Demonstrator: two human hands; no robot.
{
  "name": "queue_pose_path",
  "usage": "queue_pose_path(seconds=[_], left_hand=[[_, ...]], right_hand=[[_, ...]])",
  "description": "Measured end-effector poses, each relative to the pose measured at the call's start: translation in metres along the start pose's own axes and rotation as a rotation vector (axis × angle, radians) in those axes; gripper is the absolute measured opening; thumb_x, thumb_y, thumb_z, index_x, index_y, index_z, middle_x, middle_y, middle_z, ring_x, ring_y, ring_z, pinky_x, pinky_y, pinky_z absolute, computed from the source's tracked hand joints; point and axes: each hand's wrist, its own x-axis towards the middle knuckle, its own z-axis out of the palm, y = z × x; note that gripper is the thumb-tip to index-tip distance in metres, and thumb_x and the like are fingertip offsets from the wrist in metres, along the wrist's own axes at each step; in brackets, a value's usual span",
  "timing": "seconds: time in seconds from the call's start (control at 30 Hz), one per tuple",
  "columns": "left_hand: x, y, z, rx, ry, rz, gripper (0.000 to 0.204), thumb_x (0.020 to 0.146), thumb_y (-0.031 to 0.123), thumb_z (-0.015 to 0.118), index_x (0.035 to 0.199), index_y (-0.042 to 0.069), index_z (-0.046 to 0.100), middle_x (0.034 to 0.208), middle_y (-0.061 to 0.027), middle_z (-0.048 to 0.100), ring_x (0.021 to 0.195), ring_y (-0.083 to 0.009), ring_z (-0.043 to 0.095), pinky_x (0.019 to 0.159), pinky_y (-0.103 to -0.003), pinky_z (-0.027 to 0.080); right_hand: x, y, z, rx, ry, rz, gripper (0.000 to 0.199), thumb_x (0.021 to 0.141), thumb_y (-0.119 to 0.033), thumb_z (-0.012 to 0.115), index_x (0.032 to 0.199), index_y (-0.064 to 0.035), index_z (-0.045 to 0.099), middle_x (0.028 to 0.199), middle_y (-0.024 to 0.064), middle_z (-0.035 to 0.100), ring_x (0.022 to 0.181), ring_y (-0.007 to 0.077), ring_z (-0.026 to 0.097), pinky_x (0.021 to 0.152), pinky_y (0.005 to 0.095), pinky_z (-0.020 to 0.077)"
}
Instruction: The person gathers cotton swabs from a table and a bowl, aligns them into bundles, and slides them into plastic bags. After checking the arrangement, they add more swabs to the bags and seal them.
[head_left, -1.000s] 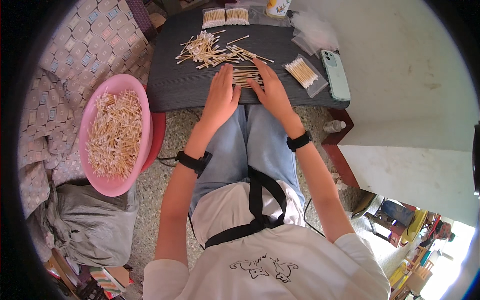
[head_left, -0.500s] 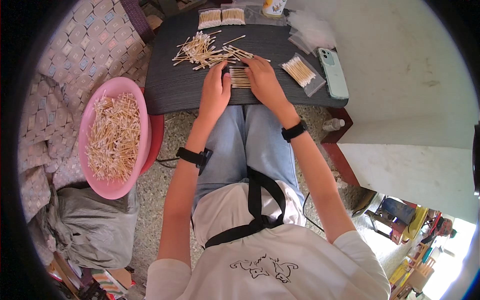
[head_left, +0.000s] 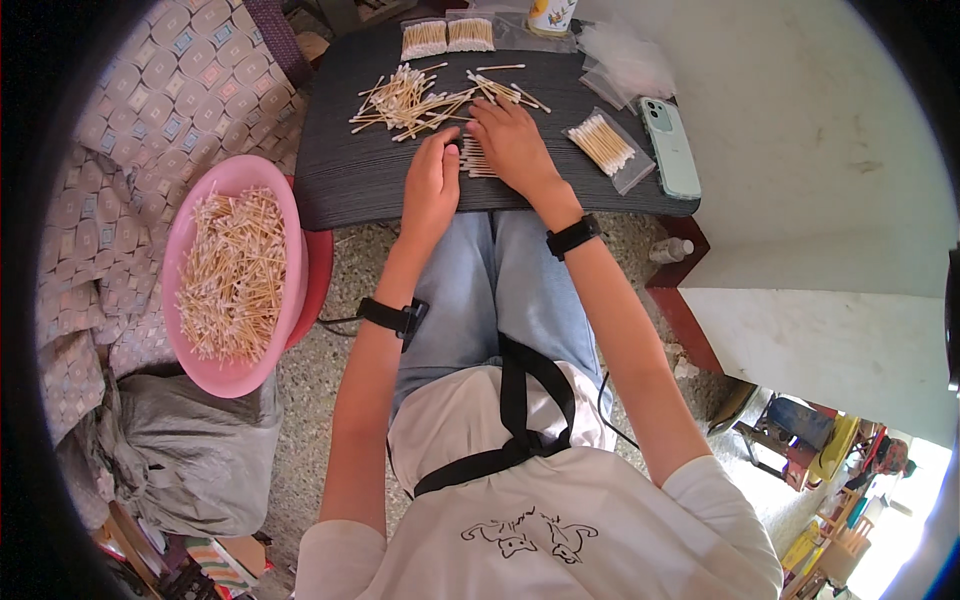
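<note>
A dark board (head_left: 360, 180) lies across my lap. On it sits a loose heap of wooden cotton swabs (head_left: 405, 100). My left hand (head_left: 432, 185) and my right hand (head_left: 512, 145) rest side by side on the board, fingers bent over a small aligned row of swabs (head_left: 476, 158) between them. The hands cover most of that row, so any grip on single swabs is hidden.
A clear bag of swabs (head_left: 605, 145) and a pale green phone (head_left: 670, 145) lie right of my right hand. Two filled packets (head_left: 447, 35) stand at the board's far edge. A pink basin (head_left: 235, 275) full of swabs sits at my left, above a grey sack (head_left: 185, 460).
Both hands have slid forward along the board toward the loose heap, staying over the aligned row of swabs.
</note>
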Motion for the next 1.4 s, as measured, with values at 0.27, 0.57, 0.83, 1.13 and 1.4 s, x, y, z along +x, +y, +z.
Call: queue_pose_path(seconds=[0.27,0.57,0.83,1.13,1.4], left_hand=[[0.001,0.002,0.002,0.041,0.019,0.023,0.027,0.097,0.018,0.043,0.114,0.000,0.054,0.112,-0.0181,0.058,0.104,-0.0346,0.056,0.090,-0.039,0.043],[-0.004,-0.006,-0.006,0.036,-0.001,0.000,0.029,0.097,0.020,0.043,0.116,0.000,0.053,0.116,-0.0185,0.056,0.107,-0.0350,0.054,0.092,-0.039,0.043],[-0.003,-0.004,-0.001,0.022,-0.010,-0.022,0.030,0.097,0.021,0.044,0.117,0.000,0.052,0.115,-0.0182,0.056,0.107,-0.0355,0.054,0.091,-0.041,0.042],[-0.003,-0.007,-0.001,0.052,0.007,-0.012,0.031,0.097,0.020,0.045,0.120,0.000,0.052,0.115,-0.0175,0.058,0.106,-0.0328,0.057,0.091,-0.037,0.043],[-0.003,-0.009,0.001,0.053,0.066,0.070,0.029,0.093,0.009,0.046,0.120,-0.002,0.050,0.122,-0.0195,0.053,0.113,-0.0363,0.051,0.096,-0.041,0.040]], right_hand=[[-0.006,0.026,-0.006,-0.276,0.003,0.271,0.040,0.092,-0.025,0.052,0.121,0.0029,0.052,0.123,0.0222,0.055,0.120,0.0379,0.047,0.103,0.0457,0.0358],[0.013,0.007,0.005,0.180,-0.055,0.178,0.049,0.089,-0.027,0.056,0.124,0.0064,0.048,0.131,0.0254,0.047,0.123,0.0423,0.041,0.102,0.0471,0.0357],[0.021,0.013,0.009,-0.176,-0.277,0.317,0.052,0.092,-0.030,0.051,0.126,0.0085,0.044,0.130,0.0288,0.045,0.121,0.0421,0.043,0.099,0.0528,0.0359],[0.016,-0.016,0.002,0.286,-0.160,0.268,0.053,0.088,-0.015,0.052,0.132,0.0086,0.035,0.126,0.0260,0.051,0.120,0.0406,0.046,0.101,0.0554,0.0326],[0.006,-0.016,-0.004,0.157,-0.137,0.113,0.049,0.084,-0.005,0.050,0.130,0.0057,0.042,0.125,0.0261,0.052,0.124,0.0388,0.044,0.106,0.0520,0.0297]])
